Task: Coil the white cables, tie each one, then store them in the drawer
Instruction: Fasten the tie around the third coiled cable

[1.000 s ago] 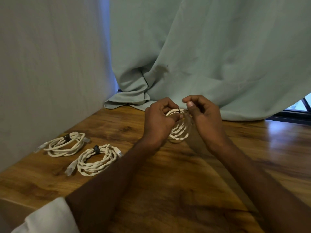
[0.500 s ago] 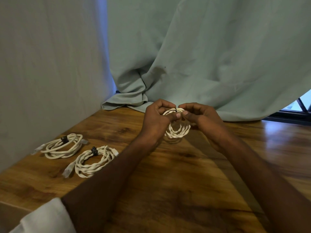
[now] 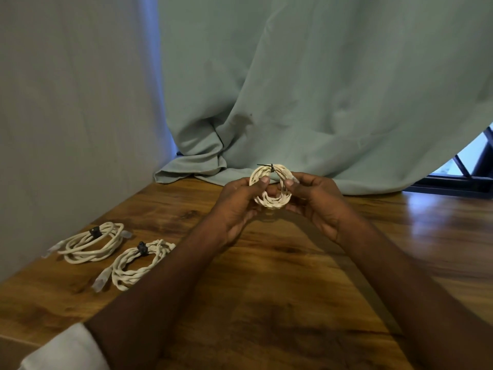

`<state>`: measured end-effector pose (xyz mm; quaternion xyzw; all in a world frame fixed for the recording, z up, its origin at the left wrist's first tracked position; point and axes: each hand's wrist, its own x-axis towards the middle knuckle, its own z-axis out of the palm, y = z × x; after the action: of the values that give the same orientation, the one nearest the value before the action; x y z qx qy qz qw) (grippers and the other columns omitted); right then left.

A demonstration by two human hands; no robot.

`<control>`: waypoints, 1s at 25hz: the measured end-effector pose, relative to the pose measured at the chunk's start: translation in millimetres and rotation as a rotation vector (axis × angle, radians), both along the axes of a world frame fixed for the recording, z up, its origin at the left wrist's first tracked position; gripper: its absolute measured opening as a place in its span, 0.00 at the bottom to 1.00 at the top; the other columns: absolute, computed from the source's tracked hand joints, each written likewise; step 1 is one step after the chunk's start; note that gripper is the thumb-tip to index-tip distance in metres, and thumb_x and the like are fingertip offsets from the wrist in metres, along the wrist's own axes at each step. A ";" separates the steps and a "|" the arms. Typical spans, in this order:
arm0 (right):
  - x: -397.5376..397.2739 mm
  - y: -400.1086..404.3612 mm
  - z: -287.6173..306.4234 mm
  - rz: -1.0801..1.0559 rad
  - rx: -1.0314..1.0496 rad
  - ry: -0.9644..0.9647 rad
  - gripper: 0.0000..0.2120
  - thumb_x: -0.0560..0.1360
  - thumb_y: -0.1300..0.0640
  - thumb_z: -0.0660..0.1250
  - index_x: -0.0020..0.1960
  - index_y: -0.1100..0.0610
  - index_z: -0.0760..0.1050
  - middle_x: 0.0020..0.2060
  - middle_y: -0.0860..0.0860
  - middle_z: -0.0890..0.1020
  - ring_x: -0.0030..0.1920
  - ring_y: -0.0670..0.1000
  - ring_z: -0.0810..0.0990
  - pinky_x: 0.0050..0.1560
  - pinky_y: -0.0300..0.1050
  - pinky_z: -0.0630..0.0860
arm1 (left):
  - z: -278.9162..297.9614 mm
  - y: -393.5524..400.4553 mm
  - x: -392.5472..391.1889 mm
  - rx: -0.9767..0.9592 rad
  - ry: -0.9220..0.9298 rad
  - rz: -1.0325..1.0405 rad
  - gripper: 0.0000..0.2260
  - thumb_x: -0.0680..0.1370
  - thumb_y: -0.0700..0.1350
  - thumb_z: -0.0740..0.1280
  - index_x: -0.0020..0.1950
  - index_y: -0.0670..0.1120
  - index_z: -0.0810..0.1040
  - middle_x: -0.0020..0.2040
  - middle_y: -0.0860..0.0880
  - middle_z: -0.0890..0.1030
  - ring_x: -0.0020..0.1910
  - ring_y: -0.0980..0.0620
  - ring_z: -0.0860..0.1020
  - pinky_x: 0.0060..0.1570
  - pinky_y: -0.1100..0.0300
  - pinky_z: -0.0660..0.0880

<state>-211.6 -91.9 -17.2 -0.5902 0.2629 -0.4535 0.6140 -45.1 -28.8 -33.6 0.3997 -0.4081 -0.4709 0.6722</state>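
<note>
1. Wooden desk, glossy grain; grey wall to my left, pale green curtain draped down onto the back edge. No drawer in view.
2. Small white coil, one item, held upright above the desk between both my hands, near the curtain's hem.
3. Black tie, one item, wrapped round the top of that coil, its thin tail sticking out to the left.
4. Left hand: fingers curled round the coil's left side, thumb pressed on the front of the loops.
5. Right hand: fingers curled behind the coil's right side, thumb pinching the front.
6. Tied coil by the wall, one item, flat on the desk, dark band on its upper side, clear plug ends poking out.
7. Second tied coil, one item, flat, just beside the first, dark band likewise.
8. Step in hand, by my judgement: finishing the tie on the third cable. To do it well, I should keep the loops stacked, hold both sides firm, snug the tie without crushing the strands, and tuck the tail.
9. Remaining: all three coils to the drawer.
</note>
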 end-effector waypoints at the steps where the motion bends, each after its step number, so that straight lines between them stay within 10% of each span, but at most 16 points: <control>1: 0.1 -0.8 -0.8 -0.032 -0.011 -0.007 0.11 0.80 0.66 0.69 0.62 0.62 0.82 0.52 0.59 0.88 0.54 0.58 0.87 0.54 0.52 0.85 | -0.1 0.4 -0.5 -0.002 0.017 -0.025 0.11 0.83 0.40 0.69 0.62 0.36 0.81 0.50 0.38 0.87 0.48 0.45 0.86 0.52 0.50 0.84; 11: 21.4 -5.4 -14.7 0.000 0.272 -0.209 0.15 0.83 0.70 0.60 0.66 0.66 0.78 0.59 0.63 0.85 0.60 0.62 0.84 0.53 0.56 0.85 | -2.5 -14.4 0.8 0.011 0.345 -0.126 0.10 0.86 0.41 0.60 0.63 0.37 0.76 0.34 0.47 0.75 0.35 0.51 0.76 0.56 0.47 0.76; 20: 4.2 -6.3 -4.4 0.247 0.340 -0.187 0.25 0.82 0.47 0.62 0.70 0.64 0.76 0.62 0.61 0.83 0.63 0.61 0.81 0.70 0.60 0.75 | -6.7 -21.6 7.9 -0.069 0.024 0.130 0.09 0.87 0.41 0.61 0.58 0.41 0.80 0.36 0.48 0.81 0.35 0.53 0.79 0.45 0.54 0.79; 25: 17.0 -0.2 -13.5 0.165 0.193 -0.153 0.14 0.84 0.63 0.61 0.67 0.66 0.77 0.48 0.57 0.84 0.50 0.56 0.85 0.55 0.55 0.85 | -3.5 -19.5 6.9 -0.047 0.246 0.038 0.11 0.86 0.39 0.61 0.64 0.34 0.75 0.33 0.45 0.75 0.30 0.50 0.73 0.37 0.54 0.81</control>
<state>-194.7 -92.1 -30.8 -0.5115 0.2083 -0.4180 0.7213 -38.2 -48.3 -37.1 0.3306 -0.3258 -0.4937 0.7354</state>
